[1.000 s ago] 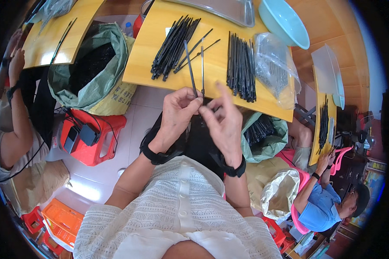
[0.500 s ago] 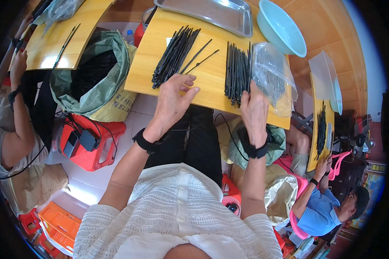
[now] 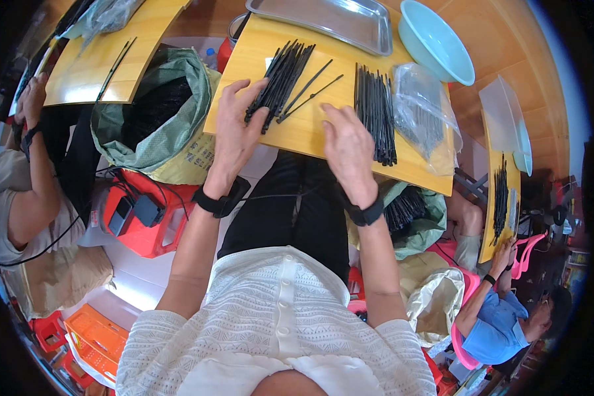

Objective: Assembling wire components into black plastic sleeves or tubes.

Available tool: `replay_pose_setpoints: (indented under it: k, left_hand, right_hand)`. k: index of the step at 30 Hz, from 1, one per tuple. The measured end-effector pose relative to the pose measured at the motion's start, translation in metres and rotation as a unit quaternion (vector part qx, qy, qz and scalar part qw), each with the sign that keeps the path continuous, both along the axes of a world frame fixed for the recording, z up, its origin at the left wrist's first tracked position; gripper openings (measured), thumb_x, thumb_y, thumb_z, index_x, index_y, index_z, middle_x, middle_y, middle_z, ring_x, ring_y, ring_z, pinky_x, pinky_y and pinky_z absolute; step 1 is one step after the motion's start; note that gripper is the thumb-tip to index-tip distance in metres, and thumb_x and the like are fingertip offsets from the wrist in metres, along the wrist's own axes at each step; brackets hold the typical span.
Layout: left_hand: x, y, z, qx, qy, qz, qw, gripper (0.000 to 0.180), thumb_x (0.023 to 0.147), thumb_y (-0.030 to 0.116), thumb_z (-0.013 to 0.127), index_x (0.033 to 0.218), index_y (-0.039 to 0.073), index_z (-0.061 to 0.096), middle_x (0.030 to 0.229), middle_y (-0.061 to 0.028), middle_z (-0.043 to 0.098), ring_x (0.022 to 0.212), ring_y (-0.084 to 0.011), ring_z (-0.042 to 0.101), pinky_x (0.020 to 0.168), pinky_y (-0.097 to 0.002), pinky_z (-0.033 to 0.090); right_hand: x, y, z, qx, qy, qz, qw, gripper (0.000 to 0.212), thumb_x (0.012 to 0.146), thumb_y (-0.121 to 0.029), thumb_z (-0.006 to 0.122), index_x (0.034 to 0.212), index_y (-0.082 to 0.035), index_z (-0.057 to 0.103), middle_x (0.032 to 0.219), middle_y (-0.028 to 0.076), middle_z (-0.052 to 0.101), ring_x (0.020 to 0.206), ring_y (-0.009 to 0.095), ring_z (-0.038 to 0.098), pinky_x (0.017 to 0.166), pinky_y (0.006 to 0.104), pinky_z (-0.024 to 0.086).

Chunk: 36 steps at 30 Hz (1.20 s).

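Note:
A loose pile of thin black strips [image 3: 287, 76] lies on the left of the yellow wooden table [image 3: 234, 69]. My left hand [image 3: 233, 132] is at the pile's near left side, fingers spread, with thumb and fingertips over its edge. Two separate strips [image 3: 308, 84] lie just right of that pile; one has a small lump along it. A straighter bundle of black strips [image 3: 374, 109] sits farther right. Between the groups hovers my right hand [image 3: 348, 148], fingers half bent and apart, near the right bundle's lower left side. I see nothing in it.
A clear plastic bag [image 3: 421, 109] lies beside the right bundle. Behind stand a metal tray [image 3: 330, 26] and a light blue basin [image 3: 435, 39]. Woven sacks [image 3: 122, 148] with black strips flank the table. People work at the left and right tables.
My right hand has left the right bundle and moved left. My left hand has shifted left and forward onto the left pile, its fingers spreading.

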<state>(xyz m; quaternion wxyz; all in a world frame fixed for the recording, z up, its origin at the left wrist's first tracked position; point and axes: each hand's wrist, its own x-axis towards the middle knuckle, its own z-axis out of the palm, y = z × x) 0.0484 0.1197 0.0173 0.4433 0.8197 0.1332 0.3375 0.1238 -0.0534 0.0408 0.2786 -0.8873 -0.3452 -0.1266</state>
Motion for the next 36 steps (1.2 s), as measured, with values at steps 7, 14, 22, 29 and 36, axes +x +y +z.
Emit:
replay_pose_setpoints:
  k: [7, 14, 22, 29, 36]
  left_hand:
    - [0.007, -0.008, -0.021, 0.202, 0.106, -0.029, 0.973, 0.05, 0.071, 0.009, 0.063, 0.119, 0.016, 0.054, 0.123, -0.0186, 0.042, 0.115, -0.034, 0.038, 0.097, -0.0405, 0.029]
    - [0.005, -0.016, 0.008, 0.006, 0.012, -0.032, 0.999, 0.045, 0.071, 0.007, 0.063, 0.114, 0.003, 0.053, 0.113, -0.021, 0.049, 0.104, -0.0351, 0.047, 0.09, -0.039, 0.037]
    - [0.061, -0.085, 0.018, -0.358, 0.175, -0.251, 0.882, 0.052, 0.085, 0.027, 0.056, 0.118, -0.011, 0.044, 0.117, -0.0173, 0.05, 0.114, -0.0199, 0.044, 0.094, -0.0288, 0.035]
    - [0.118, -0.095, 0.005, -0.484, 0.275, -0.297, 0.776, 0.046, 0.085, 0.031, 0.058, 0.112, -0.004, 0.047, 0.111, -0.0152, 0.049, 0.106, -0.0209, 0.045, 0.094, -0.0301, 0.036]
    - [0.111, -0.09, -0.003, -0.544, 0.255, -0.338, 0.725, 0.049, 0.082, 0.033, 0.06, 0.106, -0.008, 0.05, 0.103, -0.0157, 0.054, 0.098, -0.0202, 0.051, 0.088, -0.0314, 0.04]
  right_hand:
    - [0.001, 0.017, -0.021, -0.037, -0.016, 0.08, 0.996, 0.027, 0.075, -0.004, 0.051, 0.101, -0.001, 0.058, 0.101, 0.013, 0.055, 0.093, 0.03, 0.05, 0.077, 0.0391, 0.041]
    - [0.011, -0.047, 0.0, 0.062, -0.021, -0.062, 0.996, 0.036, 0.075, -0.013, 0.061, 0.107, 0.001, 0.052, 0.106, 0.018, 0.051, 0.098, 0.035, 0.048, 0.083, 0.0416, 0.039]
    - [0.032, -0.063, -0.025, -0.104, 0.0, -0.267, 0.958, 0.069, 0.069, -0.048, 0.067, 0.099, 0.012, 0.047, 0.092, 0.023, 0.05, 0.089, 0.038, 0.048, 0.08, 0.043, 0.039]
    - [0.034, -0.044, -0.032, -0.118, 0.018, -0.316, 0.941, 0.07, 0.065, -0.036, 0.071, 0.109, 0.009, 0.041, 0.1, 0.018, 0.046, 0.096, 0.032, 0.044, 0.079, 0.0406, 0.038]
    - [0.025, -0.048, -0.027, -0.116, 0.014, -0.286, 0.951, 0.064, 0.067, -0.024, 0.068, 0.114, 0.008, 0.039, 0.096, 0.016, 0.046, 0.092, 0.03, 0.046, 0.076, 0.0394, 0.038]
